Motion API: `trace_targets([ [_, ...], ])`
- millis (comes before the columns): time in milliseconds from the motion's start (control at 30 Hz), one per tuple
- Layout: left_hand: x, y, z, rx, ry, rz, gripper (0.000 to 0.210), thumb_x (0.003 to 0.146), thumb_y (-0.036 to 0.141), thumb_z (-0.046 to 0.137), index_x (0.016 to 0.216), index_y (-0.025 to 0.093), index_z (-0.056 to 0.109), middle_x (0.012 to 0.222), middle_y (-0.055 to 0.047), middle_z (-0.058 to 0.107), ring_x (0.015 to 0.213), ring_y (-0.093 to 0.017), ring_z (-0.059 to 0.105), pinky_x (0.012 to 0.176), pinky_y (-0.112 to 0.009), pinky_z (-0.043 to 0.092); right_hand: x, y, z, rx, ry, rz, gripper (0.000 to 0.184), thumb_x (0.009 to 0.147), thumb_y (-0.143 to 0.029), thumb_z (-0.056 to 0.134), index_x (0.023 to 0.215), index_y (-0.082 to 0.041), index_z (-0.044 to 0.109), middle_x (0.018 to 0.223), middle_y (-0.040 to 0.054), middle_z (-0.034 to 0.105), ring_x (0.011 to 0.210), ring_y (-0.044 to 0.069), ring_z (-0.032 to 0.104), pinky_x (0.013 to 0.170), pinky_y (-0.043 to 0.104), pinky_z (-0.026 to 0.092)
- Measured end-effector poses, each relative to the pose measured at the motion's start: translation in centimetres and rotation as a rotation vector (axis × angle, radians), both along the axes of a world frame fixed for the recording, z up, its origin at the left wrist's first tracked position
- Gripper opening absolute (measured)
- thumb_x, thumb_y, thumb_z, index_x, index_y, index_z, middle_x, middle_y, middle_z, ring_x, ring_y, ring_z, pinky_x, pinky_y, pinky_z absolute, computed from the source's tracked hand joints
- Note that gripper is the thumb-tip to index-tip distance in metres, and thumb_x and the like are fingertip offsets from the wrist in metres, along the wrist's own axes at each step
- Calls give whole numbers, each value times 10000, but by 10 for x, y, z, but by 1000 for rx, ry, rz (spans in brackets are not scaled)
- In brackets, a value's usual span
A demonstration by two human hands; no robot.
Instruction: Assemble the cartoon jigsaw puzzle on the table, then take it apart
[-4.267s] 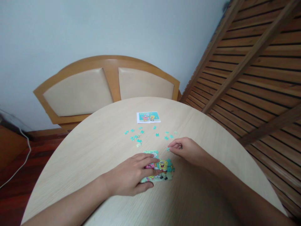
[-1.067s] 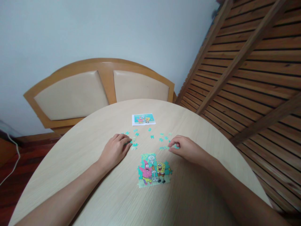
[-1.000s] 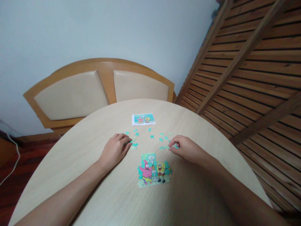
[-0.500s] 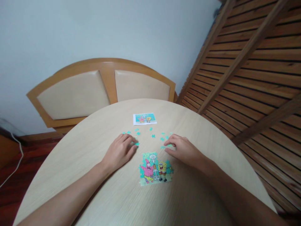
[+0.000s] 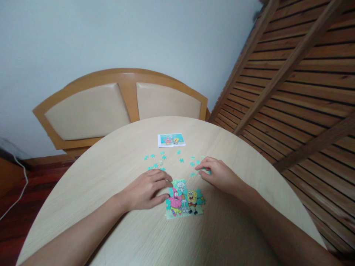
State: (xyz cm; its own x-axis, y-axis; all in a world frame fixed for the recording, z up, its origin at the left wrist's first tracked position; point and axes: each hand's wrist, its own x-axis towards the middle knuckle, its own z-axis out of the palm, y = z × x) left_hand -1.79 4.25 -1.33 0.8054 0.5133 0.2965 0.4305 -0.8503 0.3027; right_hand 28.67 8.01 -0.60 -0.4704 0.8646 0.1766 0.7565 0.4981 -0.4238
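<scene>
Puzzle (image 5: 185,201) lies part-joined on the table (image 5: 111,166), midway between the table's left and right edges, nearer the person than the loose pieces. Done: three figures (pink, white, yellow) locked together; bottom border looks straight. Judged left: background mostly, since the upper right steps down above the yellow figure and the right side ends in bare tabs. Loose stock, mostly teal: left cluster (image 5: 155,166), a couple of middle pieces (image 5: 181,160), right cluster (image 5: 192,164). Picture card (image 5: 172,140) near the table's far edge shows the full scene, with more background at the sides than the joined part has. Estimate: well past half, exact count not legible. Left hand (image 5: 152,187): fingers wide, thumb well apart, tips at the puzzle's left side; no piece seen in them; contact cannot be told. Right hand (image 5: 215,171): beside the right cluster, fingers narrow, thumb close under the index; teal shows in the gap, but cannot tell whether held or lying beneath.
</scene>
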Motion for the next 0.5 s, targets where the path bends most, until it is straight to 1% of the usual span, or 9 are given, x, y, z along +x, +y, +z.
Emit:
trace_targets([
  [133, -1, 0, -1, -12, 26, 7, 232, 982, 337, 540, 1167, 228, 628, 1192, -93, 649, 1085, -248, 611, 974, -432, 497, -3, -2, -2, -15, -10, 44, 195, 863, -213, 641, 1002, -231, 777, 1030, 63, 730, 1010, 234, 660, 901, 371, 484],
  [200, -1, 0, 0, -21, 32, 5, 241, 983, 346, 542, 1173, 225, 628, 1198, -95, 645, 1085, -249, 608, 968, -431, 501, -4, -2, -2, -27, -26, 55, 175, 873, -247, 659, 1002, -243, 778, 1018, 61, 728, 1020, 239, 655, 916, 385, 469],
  [333, 0, 0, 1, -30, 37, -5, 260, 974, 354, 567, 1186, 221, 638, 1209, -96, 639, 1091, -248, 609, 974, -426, 500, -5, -2, -2, -32, -69, 38, 128, 870, -284, 698, 955, -248, 787, 1002, 63, 728, 1020, 249, 648, 929, 409, 451],
  [500, 1, -1, 1, -30, 25, -8, 278, 978, 378, 568, 1185, 210, 648, 1208, -107, 641, 1094, -250, 610, 980, -427, 498, -7, -1, -3, -34, -61, 12, 118, 861, -293, 712, 932, -232, 783, 1016, 66, 728, 1028, 248, 644, 948, 410, 450],
])
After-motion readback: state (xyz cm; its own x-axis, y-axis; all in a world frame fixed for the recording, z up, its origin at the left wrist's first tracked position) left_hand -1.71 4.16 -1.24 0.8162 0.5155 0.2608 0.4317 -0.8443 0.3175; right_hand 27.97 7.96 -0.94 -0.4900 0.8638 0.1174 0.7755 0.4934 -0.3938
